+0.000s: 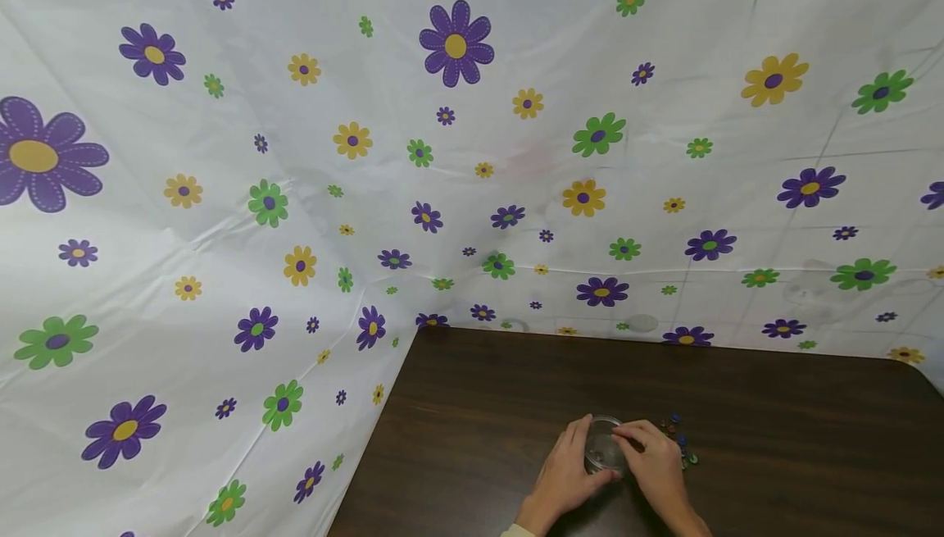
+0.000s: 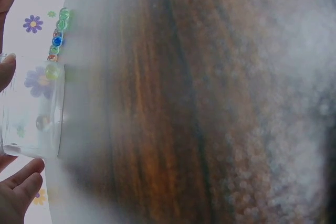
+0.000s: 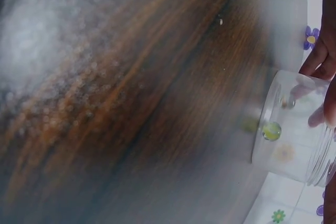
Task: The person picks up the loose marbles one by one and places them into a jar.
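Note:
A clear round jar point(image 1: 603, 445) stands on the dark table between the hands. My left hand point(image 1: 569, 467) grips it from the left, fingers and thumb round its wall. The right hand point(image 1: 652, 459) is at the jar's open rim, thumb and fingertips close together over it; whether they pinch anything is hidden. Through the clear wall in the right wrist view show a yellow-green marble point(image 3: 272, 131) and a clear brownish marble point(image 3: 287, 102). Several loose marbles point(image 1: 683, 442), blue, green and brownish, lie just beyond the right hand; the left wrist view shows them as a row point(image 2: 57, 41).
The brown wood-grain table point(image 1: 457, 430) reaches back to a white flowered sheet point(image 1: 472, 152), which hangs behind it and along its left side. The loose marbles lie to the right of the jar, beside the right hand.

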The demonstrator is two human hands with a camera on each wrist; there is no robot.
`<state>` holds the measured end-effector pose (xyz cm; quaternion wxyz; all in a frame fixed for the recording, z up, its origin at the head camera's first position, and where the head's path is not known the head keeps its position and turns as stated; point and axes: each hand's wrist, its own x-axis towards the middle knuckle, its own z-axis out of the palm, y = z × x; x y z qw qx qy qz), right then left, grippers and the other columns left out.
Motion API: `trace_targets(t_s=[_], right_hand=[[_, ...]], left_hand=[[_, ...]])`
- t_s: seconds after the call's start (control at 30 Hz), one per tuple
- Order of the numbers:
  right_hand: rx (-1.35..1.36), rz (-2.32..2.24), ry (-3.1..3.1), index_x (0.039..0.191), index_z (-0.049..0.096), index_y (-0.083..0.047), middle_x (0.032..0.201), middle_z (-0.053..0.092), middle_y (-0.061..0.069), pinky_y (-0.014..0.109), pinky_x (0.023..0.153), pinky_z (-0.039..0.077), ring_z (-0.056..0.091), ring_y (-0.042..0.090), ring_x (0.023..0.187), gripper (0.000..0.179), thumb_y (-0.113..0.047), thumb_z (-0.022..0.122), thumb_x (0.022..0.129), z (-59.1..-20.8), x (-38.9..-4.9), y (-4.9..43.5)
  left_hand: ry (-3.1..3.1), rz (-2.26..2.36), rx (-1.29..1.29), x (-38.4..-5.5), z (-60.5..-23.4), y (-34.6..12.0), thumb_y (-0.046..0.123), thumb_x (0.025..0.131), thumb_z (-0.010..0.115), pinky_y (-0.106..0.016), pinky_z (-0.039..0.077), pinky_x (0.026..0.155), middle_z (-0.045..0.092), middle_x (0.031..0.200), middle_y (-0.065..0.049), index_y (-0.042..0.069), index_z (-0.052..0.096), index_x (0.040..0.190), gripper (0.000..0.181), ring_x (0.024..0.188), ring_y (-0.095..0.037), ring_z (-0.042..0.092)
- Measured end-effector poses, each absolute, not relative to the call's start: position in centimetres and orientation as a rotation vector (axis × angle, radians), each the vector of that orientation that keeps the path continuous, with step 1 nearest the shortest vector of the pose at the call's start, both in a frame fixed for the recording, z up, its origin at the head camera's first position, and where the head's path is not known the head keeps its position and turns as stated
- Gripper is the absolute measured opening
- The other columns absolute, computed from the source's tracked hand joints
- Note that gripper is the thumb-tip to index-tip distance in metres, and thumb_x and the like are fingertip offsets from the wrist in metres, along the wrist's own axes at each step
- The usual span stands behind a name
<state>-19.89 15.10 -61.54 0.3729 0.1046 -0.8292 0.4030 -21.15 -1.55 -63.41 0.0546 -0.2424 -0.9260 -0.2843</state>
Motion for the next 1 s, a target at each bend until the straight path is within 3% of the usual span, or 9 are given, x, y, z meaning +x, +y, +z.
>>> trace_targets(t_s=[0.73,1.0], right_hand=[[0.194,1.006,-2.05,0.08,0.077,0.001,0.081,0.072,0.004,0.003,0.074,0.045,0.066,0.007,0.071,0.034,0.021,0.09,0.057,-61.4,-19.0,17.7],[0.081,1.002,-2.099,0.081,0.078,0.0,0.082,0.073,0.008,0.001,0.071,0.043,0.061,-0.006,0.075,0.031,0.019,0.09,0.06,-61.6,-18.4,19.8]], left_hand=[[-2.817,-0.871,-0.721,-21.2,-63.6,-1.5,0.056,0.09,0.076,-0.034,0.053,0.098,0.052,0.15,-0.003,0.01,0.041,0.156,0.088,0.131,-0.02,0.055],[-2.797,-0.849,-0.725,-21.1,-63.6,-1.5,0.057,0.089,0.077,-0.033,0.052,0.098,0.053,0.148,-0.004,0.01,0.042,0.156,0.089,0.13,-0.019,0.056]])
